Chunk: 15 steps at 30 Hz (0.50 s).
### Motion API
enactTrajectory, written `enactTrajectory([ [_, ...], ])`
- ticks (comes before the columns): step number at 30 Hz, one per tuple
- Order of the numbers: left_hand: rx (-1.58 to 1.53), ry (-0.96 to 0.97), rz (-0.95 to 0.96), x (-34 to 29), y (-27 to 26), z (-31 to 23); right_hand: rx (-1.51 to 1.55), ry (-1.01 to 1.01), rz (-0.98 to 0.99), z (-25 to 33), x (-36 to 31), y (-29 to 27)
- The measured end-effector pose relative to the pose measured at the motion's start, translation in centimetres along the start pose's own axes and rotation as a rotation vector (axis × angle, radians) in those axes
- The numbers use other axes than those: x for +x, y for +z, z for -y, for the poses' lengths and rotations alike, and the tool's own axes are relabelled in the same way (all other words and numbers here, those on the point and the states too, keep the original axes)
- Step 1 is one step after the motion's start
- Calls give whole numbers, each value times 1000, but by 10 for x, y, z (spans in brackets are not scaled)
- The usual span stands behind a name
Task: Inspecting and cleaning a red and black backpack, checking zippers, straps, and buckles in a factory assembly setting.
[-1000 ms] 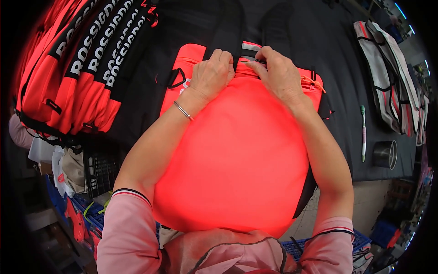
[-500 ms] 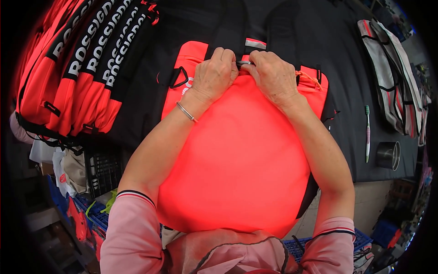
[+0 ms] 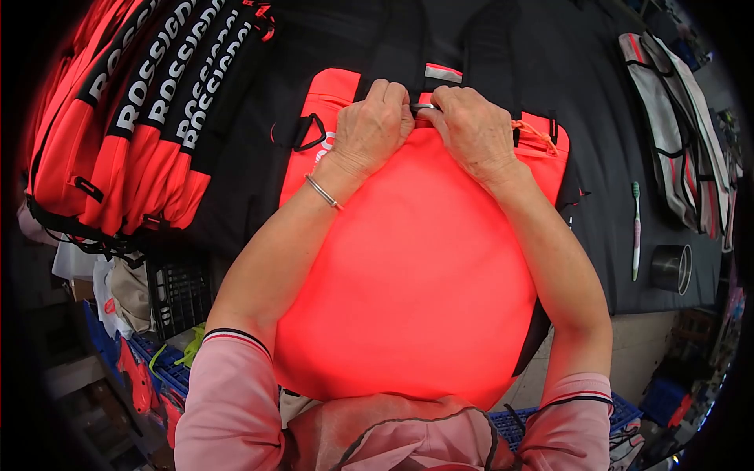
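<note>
A bright red-orange backpack point(image 3: 408, 275) lies on the black-covered table in front of me, its lower end against my body. At its top edge, my left hand point(image 3: 375, 122) is closed with the fingers curled in. Close beside it, my right hand point(image 3: 471, 129) is bent over the same edge, thumb and fingers pressed together. A small dark and silvery piece point(image 3: 424, 107) shows between the two hands; its kind is unclear. My fingertips are mostly hidden. A black loop point(image 3: 310, 133) sits left of my left hand, and an orange cord point(image 3: 536, 136) lies right of my right hand.
Several red and black bags point(image 3: 129, 169) stand stacked at the left. On the right lie a toothbrush point(image 3: 636, 231), a metal cup point(image 3: 670, 268) and grey-white bags point(image 3: 675, 137). A black crate point(image 3: 179, 294) stands below the table's left edge. Dark straps point(image 3: 483, 47) extend beyond the backpack.
Both hands keep their grip at the backpack's top edge. The small silvery piece between them shows slightly differently, and the whole view has shifted a little.
</note>
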<state>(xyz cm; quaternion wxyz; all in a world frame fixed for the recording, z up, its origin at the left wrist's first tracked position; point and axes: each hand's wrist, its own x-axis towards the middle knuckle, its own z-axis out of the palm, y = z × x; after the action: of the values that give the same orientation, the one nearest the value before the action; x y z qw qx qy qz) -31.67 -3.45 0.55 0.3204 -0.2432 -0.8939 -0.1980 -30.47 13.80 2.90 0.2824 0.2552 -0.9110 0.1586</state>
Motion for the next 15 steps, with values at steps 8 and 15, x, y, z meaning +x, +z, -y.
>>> enactTrajectory([
  [8,-9,-20,-1,-1,1,3,48,199,84,1,4,-15],
  [15,-8,-26,-8,0,0,1,51,110,48,1,4,-10],
])
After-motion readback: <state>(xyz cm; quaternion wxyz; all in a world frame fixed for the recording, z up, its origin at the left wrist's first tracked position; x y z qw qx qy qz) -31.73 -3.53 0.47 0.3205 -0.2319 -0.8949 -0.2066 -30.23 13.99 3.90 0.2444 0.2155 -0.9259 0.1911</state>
